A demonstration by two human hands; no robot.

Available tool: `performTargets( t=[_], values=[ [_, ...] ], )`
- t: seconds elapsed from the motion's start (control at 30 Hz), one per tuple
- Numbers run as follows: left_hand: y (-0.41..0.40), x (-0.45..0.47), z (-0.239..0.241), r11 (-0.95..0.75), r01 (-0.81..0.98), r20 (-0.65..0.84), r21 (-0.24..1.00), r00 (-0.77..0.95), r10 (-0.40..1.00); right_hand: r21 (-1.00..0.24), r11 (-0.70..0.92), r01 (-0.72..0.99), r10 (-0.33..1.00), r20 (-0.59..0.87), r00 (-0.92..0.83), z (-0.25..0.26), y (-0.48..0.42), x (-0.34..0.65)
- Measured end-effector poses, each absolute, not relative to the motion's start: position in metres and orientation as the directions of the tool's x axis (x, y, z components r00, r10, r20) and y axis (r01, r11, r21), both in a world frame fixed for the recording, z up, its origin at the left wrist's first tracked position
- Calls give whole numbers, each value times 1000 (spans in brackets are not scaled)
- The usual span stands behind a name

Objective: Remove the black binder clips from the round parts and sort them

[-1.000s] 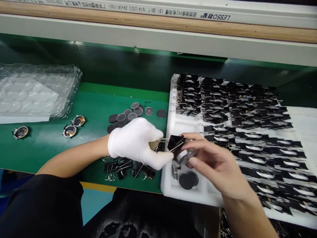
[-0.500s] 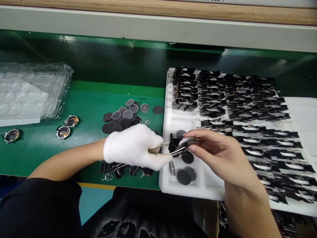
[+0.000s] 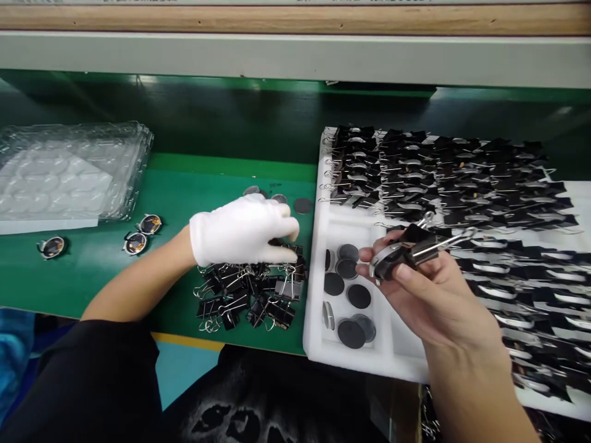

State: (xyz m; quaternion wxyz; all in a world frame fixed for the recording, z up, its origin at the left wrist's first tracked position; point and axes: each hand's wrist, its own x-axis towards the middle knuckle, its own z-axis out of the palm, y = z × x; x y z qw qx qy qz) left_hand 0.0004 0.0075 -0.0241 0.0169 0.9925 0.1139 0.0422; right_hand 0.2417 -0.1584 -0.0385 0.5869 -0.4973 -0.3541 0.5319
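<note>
My right hand (image 3: 436, 307), bare, grips a round silver watch case (image 3: 386, 257) between thumb and fingers above the white foam tray (image 3: 314, 307). Clamped on that case is a black binder clip (image 3: 421, 246), its wire handles pointing right. My left hand (image 3: 242, 231), in a white glove, hovers at the top of a heap of black binder clips (image 3: 249, 295). Its thumb and fingers are apart, and I see nothing held between them. The glove covers most of the dark discs behind it; one disc (image 3: 303, 205) shows beside it.
Rows of clipped cases (image 3: 410, 166) fill much of the tray. Loose black discs (image 3: 359, 296) lie in its left compartment. On the green bench (image 3: 184, 184) at left are a few watch cases (image 3: 135, 243) with patterned faces and stacked clear plastic trays (image 3: 69, 172). A grey ledge (image 3: 295, 58) crosses the back.
My left hand has let go of the clip's wire handles and moved left over the clip heap. My right hand has turned the clipped case so the handles point right.
</note>
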Motion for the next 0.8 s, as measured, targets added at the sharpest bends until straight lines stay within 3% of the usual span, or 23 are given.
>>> performTargets(
  t=[0.17,0.37,0.5,0.6,0.7,0.8],
  values=[
    [-1,5,-38,-998,66,45,13,997,66,-958,-88,-272,972,-142,186,-43,-160,238],
    [-1,8,-39,-999,9,38,-42,999,7,-948,-96,-302,971,-156,182,-42,-159,234],
    [-6,14,-39,-969,102,139,-224,988,72,-944,-123,-307,971,-178,158,-41,-158,235],
    [-3,19,-44,-899,271,329,-344,931,154,-937,-133,-324,973,-187,139,-43,-156,235],
    [1,22,-46,-849,458,577,-263,780,242,-934,-137,-330,971,-192,143,-45,-154,231],
    [-8,21,-41,-851,524,710,31,588,388,-934,-150,-323,971,-200,128,-45,-153,223]
  ],
)
